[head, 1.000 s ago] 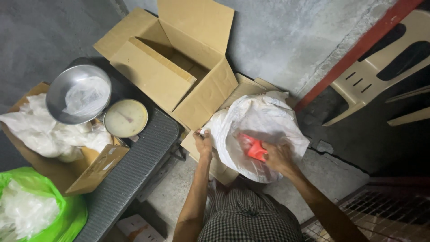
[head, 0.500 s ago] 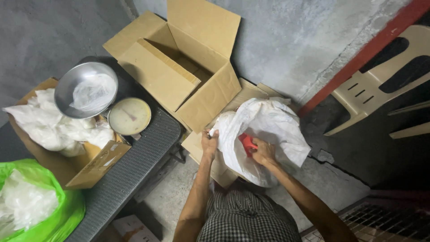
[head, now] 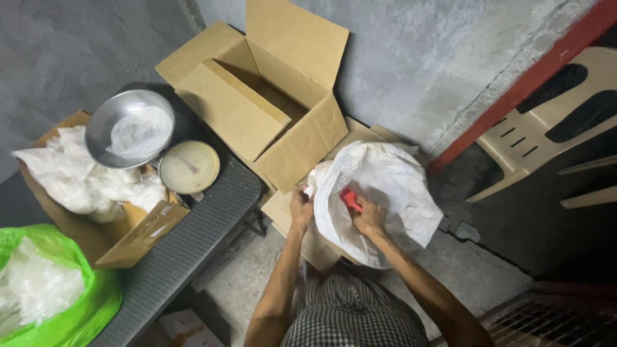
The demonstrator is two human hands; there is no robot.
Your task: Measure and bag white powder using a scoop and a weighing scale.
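Head view: our left hand [head: 300,209] pinches the rim of the white sack [head: 385,193], which sits on flattened cardboard [head: 283,212] just right of the open carton [head: 257,96]. Our right hand [head: 369,218] is inside the mouth, closed round a red scoop [head: 350,198]. Best to keep the rim taut w/ 1 hand & scoop level. Scale w/ steel bowl [head: 132,128] is left on the bench.

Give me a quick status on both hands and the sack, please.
Left hand grips white sack rim. Right hand inside sack, holding red scoop. Nothing blocking.
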